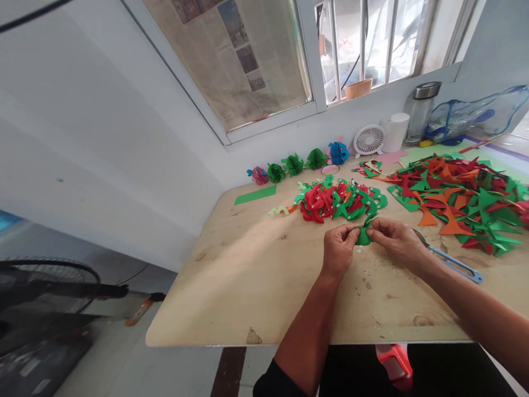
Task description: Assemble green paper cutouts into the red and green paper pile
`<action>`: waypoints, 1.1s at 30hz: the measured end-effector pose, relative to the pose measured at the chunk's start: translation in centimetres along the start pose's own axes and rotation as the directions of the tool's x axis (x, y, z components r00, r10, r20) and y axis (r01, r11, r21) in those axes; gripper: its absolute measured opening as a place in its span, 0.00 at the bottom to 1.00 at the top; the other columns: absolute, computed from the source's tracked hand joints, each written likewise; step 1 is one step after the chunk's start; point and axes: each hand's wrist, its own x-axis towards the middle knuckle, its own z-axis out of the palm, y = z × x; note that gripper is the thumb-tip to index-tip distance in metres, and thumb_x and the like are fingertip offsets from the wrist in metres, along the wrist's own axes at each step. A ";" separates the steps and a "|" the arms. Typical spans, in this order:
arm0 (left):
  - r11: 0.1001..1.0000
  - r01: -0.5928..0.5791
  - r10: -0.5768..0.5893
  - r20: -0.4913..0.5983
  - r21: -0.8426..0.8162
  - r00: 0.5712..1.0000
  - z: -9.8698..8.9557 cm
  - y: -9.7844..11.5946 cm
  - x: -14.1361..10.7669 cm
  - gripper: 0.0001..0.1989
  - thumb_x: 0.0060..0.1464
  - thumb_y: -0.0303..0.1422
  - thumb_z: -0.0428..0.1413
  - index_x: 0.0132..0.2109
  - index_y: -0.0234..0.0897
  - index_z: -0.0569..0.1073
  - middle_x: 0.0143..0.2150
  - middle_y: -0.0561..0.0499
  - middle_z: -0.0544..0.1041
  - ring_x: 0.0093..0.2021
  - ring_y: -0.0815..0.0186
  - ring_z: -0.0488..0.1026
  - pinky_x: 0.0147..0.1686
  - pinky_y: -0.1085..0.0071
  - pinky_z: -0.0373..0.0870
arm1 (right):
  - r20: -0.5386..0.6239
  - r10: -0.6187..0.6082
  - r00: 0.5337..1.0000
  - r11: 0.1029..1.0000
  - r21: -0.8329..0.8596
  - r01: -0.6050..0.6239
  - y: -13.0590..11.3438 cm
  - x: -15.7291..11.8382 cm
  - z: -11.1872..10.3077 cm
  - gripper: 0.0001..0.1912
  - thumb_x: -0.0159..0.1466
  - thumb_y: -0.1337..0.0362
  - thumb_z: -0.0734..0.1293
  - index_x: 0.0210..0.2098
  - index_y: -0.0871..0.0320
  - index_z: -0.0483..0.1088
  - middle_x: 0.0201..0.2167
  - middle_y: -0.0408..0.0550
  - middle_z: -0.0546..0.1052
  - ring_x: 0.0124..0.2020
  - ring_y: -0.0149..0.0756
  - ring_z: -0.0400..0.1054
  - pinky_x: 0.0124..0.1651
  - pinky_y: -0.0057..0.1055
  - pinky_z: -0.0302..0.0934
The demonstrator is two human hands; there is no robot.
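Note:
Between my two hands is a small green paper cutout (363,237), raised just above the wooden table (256,275). My left hand (339,248) pinches its left edge with thumb and finger. On the other side my right hand (392,238) grips its right edge, fingertips closed. Directly beyond lies a heap of red and green cut paper shapes (318,203), several bearing small white squares. A blue-handled tool (457,263) rests beside my right wrist, its far end partly hidden by the hand.
A large pile of red, orange and green paper scraps (448,204) covers the right side. Along the wall stand folded paper figures (293,165), a small white fan (369,140) and a glass bottle (420,116). A green paper strip (255,194) lies at the back left.

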 end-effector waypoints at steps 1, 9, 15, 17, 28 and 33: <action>1.000 0.006 -0.006 0.003 -0.011 1.000 0.0 0.1 0.0 0.09 0.48 0.33 0.57 0.34 0.33 0.79 0.27 0.51 0.77 0.29 0.67 0.73 0.36 0.69 0.72 | 0.002 0.000 1.000 1.000 0.002 0.000 -0.1 0.0 0.0 0.12 0.55 0.56 0.63 0.21 0.56 0.63 0.16 0.38 0.58 0.20 0.28 0.51 0.23 0.27 0.46; 0.999 0.026 -0.026 0.005 -0.032 1.000 -0.2 0.7 -0.1 0.10 0.47 0.36 0.58 0.31 0.33 0.79 0.24 0.51 0.75 0.28 0.68 0.72 0.34 0.71 0.71 | 0.028 0.002 1.000 0.999 0.036 -0.003 0.4 0.2 -0.1 0.13 0.54 0.55 0.64 0.21 0.56 0.63 0.17 0.38 0.60 0.20 0.28 0.52 0.23 0.27 0.48; 0.994 0.061 -0.060 0.018 -0.085 0.998 -0.3 0.4 0.1 0.10 0.45 0.36 0.60 0.30 0.32 0.78 0.25 0.52 0.75 0.26 0.71 0.69 0.31 0.73 0.69 | 0.040 0.006 0.999 0.999 0.037 -0.008 0.4 0.2 -0.1 0.11 0.55 0.57 0.64 0.21 0.56 0.63 0.17 0.38 0.59 0.20 0.28 0.52 0.22 0.27 0.47; 0.992 0.081 -0.080 0.020 -0.098 0.997 -0.4 0.4 0.2 0.10 0.44 0.37 0.60 0.30 0.32 0.78 0.25 0.52 0.75 0.25 0.72 0.69 0.31 0.73 0.69 | 0.040 0.005 0.999 1.000 0.027 -0.006 0.3 0.1 -0.2 0.11 0.56 0.58 0.64 0.21 0.57 0.63 0.17 0.38 0.59 0.20 0.27 0.52 0.23 0.27 0.47; 0.970 0.162 -0.160 0.026 -0.183 0.987 -0.5 0.7 0.1 0.13 0.40 0.39 0.63 0.30 0.32 0.78 0.23 0.53 0.74 0.23 0.73 0.68 0.28 0.74 0.68 | 0.071 0.014 0.997 0.997 0.074 -0.019 0.4 0.1 -0.2 0.12 0.55 0.56 0.65 0.22 0.57 0.64 0.17 0.38 0.60 0.20 0.27 0.52 0.22 0.26 0.47; 0.952 0.185 -0.188 0.011 -0.245 0.982 -0.7 1.1 0.1 0.11 0.42 0.37 0.62 0.31 0.32 0.77 0.23 0.53 0.74 0.24 0.72 0.70 0.28 0.74 0.68 | 0.048 0.033 0.998 0.995 0.095 -0.037 -0.3 -0.1 -0.2 0.12 0.55 0.57 0.64 0.22 0.57 0.63 0.17 0.38 0.59 0.20 0.27 0.51 0.22 0.26 0.45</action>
